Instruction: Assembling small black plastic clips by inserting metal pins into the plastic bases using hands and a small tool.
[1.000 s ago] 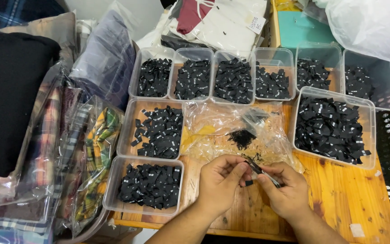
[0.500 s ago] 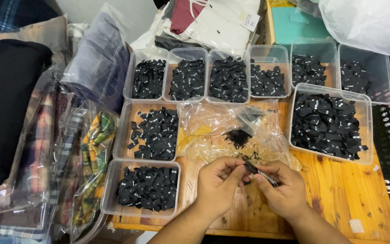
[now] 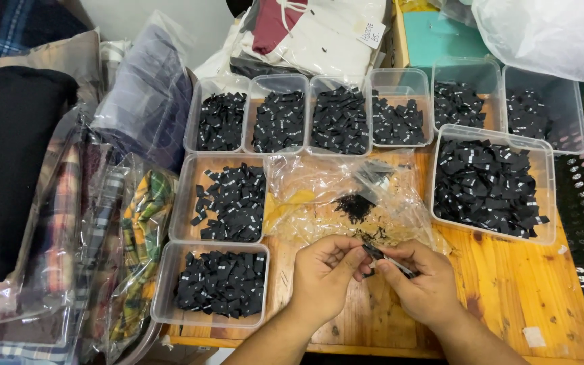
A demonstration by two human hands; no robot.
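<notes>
Left hand (image 3: 324,269) and right hand (image 3: 422,282) at table (image 3: 508,290) front edge, fingers pinched on small black label (image 3: 378,255) between them, clear plastic bag (image 3: 346,199) just behind, nearest label tray (image 3: 216,282) left.

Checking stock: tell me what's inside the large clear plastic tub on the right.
The large clear plastic tub holds a heap of small black fabric labels with tiny white marks. Its floor beneath the heap is hidden.

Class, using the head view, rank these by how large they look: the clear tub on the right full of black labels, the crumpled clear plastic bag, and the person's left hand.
1. crumpled clear plastic bag and right-hand tub: look alike in size, no ranking
2. left hand, though it sits nearer the camera
</notes>
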